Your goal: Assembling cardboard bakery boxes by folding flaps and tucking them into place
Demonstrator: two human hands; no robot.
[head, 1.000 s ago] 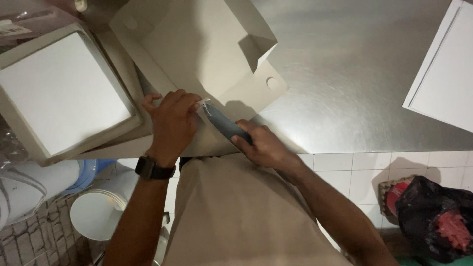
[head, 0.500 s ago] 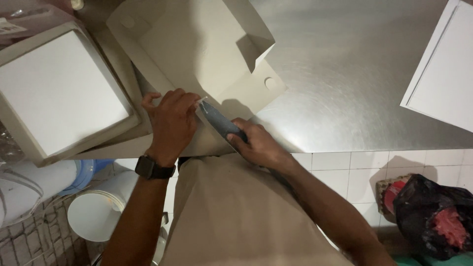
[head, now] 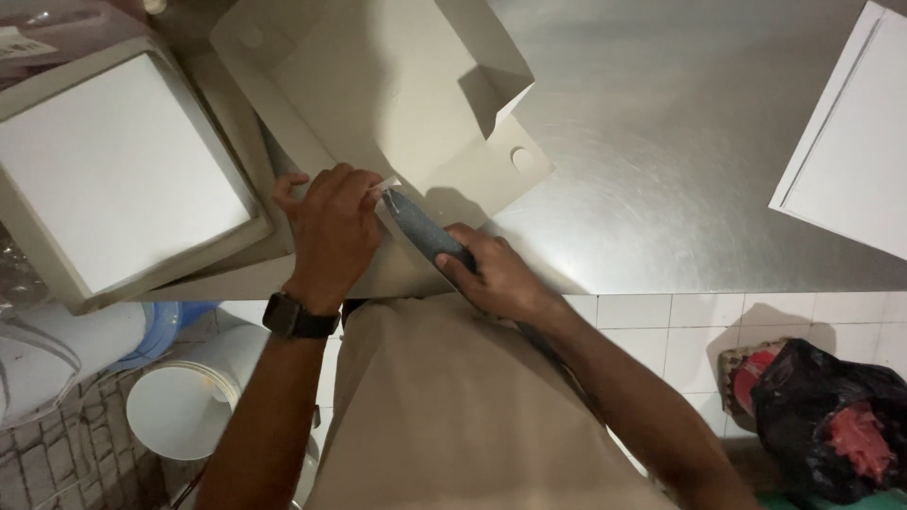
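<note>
While left hand [head: 333, 227] steadies, knife [head: 425, 231] beside

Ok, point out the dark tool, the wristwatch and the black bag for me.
dark tool [head: 423, 231], head view, middle of its grey body.
wristwatch [head: 295, 316], head view, on its black band at the left wrist.
black bag [head: 831, 416], head view, on its crumpled side, lower right.

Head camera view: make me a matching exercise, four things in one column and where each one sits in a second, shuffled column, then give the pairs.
Things:
1. grey tool
2. flat white box
3. black bag
4. wristwatch

Places:
A. on the floor, lower right
B. on the left wrist
C. gripped in the right hand
D. on the steel table, far left

Pairs: 1-C, 2-D, 3-A, 4-B
</note>
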